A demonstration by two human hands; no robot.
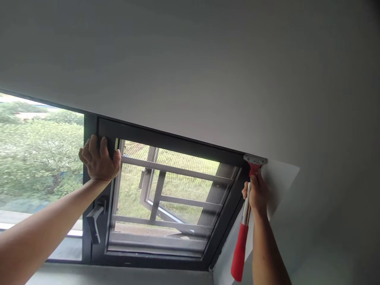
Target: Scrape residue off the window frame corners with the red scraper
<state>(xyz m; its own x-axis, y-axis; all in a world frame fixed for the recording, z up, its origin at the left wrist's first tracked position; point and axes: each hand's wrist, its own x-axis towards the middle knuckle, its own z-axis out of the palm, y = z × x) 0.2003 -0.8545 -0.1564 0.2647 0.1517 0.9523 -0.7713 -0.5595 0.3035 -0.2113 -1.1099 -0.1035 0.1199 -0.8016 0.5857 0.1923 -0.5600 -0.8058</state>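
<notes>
Right hand (257,194) grips the red-handled metal scraper (246,215) upright, blade at the dark window frame's (166,140) top-right corner; left hand (99,160) clasps the frame's left upright.

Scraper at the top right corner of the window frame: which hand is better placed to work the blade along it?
Right. The right hand already grips the scraper by its shaft, blade at the frame's upper right corner. The left hand is across the opening, gripping the frame's left upright above the handle.
</notes>
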